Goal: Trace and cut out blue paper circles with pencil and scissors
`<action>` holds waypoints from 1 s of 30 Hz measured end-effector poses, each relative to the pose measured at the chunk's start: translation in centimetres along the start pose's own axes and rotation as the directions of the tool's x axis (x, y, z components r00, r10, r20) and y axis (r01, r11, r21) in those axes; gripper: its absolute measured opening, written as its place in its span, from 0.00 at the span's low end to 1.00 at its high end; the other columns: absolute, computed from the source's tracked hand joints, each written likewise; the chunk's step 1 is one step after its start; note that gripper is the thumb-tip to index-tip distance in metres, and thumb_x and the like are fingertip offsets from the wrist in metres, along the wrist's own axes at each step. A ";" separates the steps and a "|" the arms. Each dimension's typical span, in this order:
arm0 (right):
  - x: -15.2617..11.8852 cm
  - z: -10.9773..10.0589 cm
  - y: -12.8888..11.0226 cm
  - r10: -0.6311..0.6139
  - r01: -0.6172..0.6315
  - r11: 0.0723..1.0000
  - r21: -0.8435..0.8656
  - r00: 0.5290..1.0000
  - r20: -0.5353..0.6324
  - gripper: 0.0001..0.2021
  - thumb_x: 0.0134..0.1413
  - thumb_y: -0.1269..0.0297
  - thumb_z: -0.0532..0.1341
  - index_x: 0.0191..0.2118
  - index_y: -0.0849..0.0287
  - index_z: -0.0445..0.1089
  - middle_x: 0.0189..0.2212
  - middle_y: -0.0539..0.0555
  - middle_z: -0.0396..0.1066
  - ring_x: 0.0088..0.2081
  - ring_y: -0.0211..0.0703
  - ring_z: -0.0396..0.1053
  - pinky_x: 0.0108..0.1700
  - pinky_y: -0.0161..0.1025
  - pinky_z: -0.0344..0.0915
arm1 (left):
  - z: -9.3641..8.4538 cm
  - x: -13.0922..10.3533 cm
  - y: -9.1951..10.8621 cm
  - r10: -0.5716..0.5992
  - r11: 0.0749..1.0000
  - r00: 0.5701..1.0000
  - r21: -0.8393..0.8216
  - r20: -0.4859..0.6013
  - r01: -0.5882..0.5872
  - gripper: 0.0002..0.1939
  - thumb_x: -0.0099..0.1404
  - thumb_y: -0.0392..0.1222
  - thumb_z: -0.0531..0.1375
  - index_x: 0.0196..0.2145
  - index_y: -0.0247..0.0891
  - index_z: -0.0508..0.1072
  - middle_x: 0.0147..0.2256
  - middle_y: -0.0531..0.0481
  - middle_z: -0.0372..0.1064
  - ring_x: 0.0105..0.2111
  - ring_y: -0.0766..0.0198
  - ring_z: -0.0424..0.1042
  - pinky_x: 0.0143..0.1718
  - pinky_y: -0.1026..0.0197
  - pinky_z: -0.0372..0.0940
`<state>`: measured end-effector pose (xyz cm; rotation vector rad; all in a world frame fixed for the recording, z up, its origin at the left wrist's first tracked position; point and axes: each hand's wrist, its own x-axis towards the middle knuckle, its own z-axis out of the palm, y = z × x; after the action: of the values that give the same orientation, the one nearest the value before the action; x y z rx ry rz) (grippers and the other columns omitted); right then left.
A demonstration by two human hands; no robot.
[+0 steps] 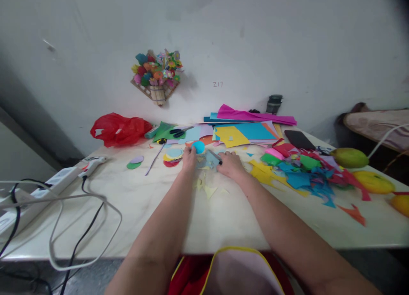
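My left hand (189, 158) pinches a bright blue paper circle (198, 147) at its left edge. Close by on the right, my right hand (230, 164) is closed around the dark handle of a pair of scissors (214, 155), whose blades point up and left. Light blue paper scraps (209, 162) lie between the two hands. Stacked paper circles (173, 157) in red, yellow and pale blue sit just left of my left hand. Pale yellow scraps (209, 191) are scattered on the table in front of my hands.
Further left lie green and lilac circles (134, 163), a red plastic bag (118, 130) and a power strip (54, 181) with loose cables. Black-handled scissors (178, 133) and coloured sheets (246, 133) are at the back. On the right are a scrap pile (306, 171), a dark phone (299, 139) and mangoes (372, 181).
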<state>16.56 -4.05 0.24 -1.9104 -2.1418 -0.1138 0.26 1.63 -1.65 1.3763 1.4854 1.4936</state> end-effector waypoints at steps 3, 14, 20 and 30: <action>-0.1 -0.1 -0.2 0.007 -0.007 1.000 -0.018 1.000 0.011 0.23 0.45 0.58 0.55 0.49 0.59 0.63 0.42 0.62 0.66 0.44 0.56 0.61 0.42 0.46 0.56 | 0.5 0.1 0.1 -0.006 0.980 1.000 0.199 -0.016 0.009 0.08 0.61 0.42 0.51 0.25 0.39 0.59 0.23 0.50 0.60 0.31 0.60 0.65 0.31 0.60 0.56; 0.1 -2.2 1.6 0.224 -0.224 0.975 -0.006 0.974 0.039 0.22 0.44 0.68 0.54 0.49 0.61 0.61 0.39 0.62 0.70 0.42 0.54 0.67 0.38 0.43 0.59 | 2.0 -2.6 1.9 0.060 0.933 0.888 0.291 0.456 -0.213 0.09 0.60 0.45 0.51 0.26 0.39 0.62 0.25 0.52 0.62 0.28 0.64 0.62 0.30 0.63 0.57; 0.2 -2.4 3.0 0.348 -0.345 0.936 0.070 0.937 -0.030 0.18 0.49 0.66 0.52 0.47 0.58 0.65 0.40 0.61 0.70 0.42 0.52 0.68 0.36 0.41 0.60 | 1.4 -1.3 1.2 0.132 0.979 0.970 0.125 0.206 -0.159 0.10 0.55 0.43 0.56 0.20 0.39 0.61 0.22 0.51 0.61 0.33 0.59 0.65 0.36 0.60 0.57; 0.3 -1.6 3.3 0.332 -0.325 0.939 0.111 0.942 -0.047 0.17 0.49 0.63 0.52 0.45 0.58 0.68 0.42 0.60 0.70 0.43 0.52 0.67 0.37 0.41 0.61 | 1.8 -2.1 2.4 0.087 0.897 0.968 0.405 0.236 -0.179 0.11 0.55 0.39 0.54 0.18 0.40 0.57 0.23 0.46 0.63 0.34 0.51 0.67 0.37 0.55 0.56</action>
<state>19.98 -3.68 1.48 -2.1390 -1.7221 -0.0003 3.11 -0.16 -0.22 1.8640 1.6650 1.0889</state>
